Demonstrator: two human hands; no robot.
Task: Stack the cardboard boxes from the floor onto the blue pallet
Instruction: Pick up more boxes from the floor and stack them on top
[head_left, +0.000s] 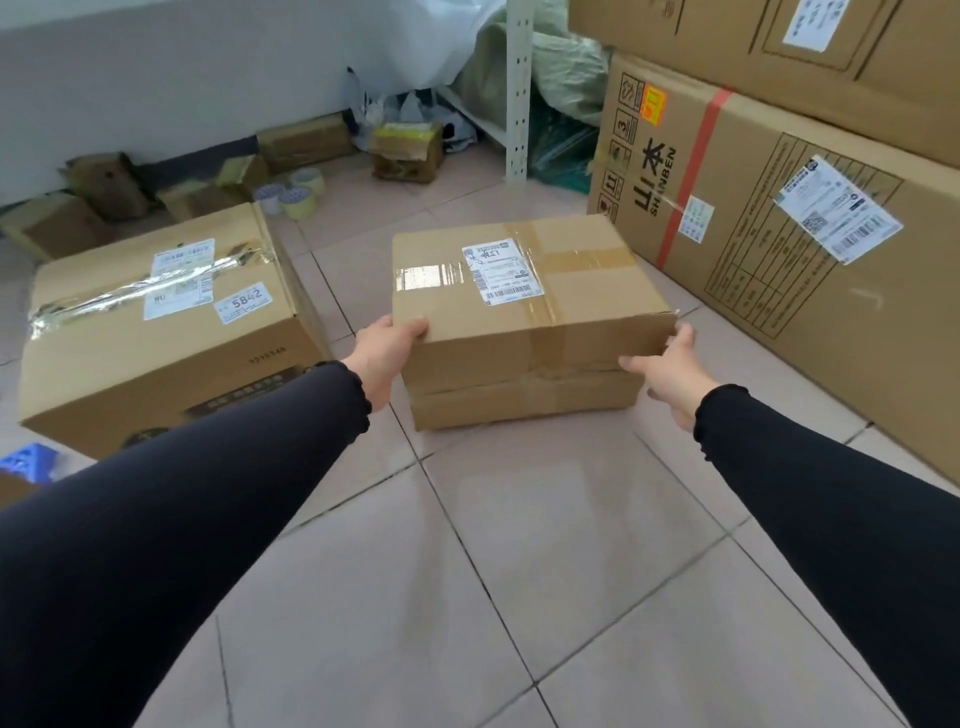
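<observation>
Brown taped cardboard box (524, 312) with white shipping label, on pale tiled floor (519, 545), seemingly atop a flatter box. Left hand (387, 348) gripping its near-left top corner, fingers curled over the edge. Right hand (670, 371) open at near-right corner, fingers spread, contact unclear. Large taped carton marked 5842 (161, 332) to the left; blue pallet corner (28, 462) beneath it. Tall stacked cartons (779, 208) to the right.

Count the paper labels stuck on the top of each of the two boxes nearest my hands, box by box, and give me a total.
Middle box between the hands: 1 label
Left box: 3 labels
Total: 4
</observation>
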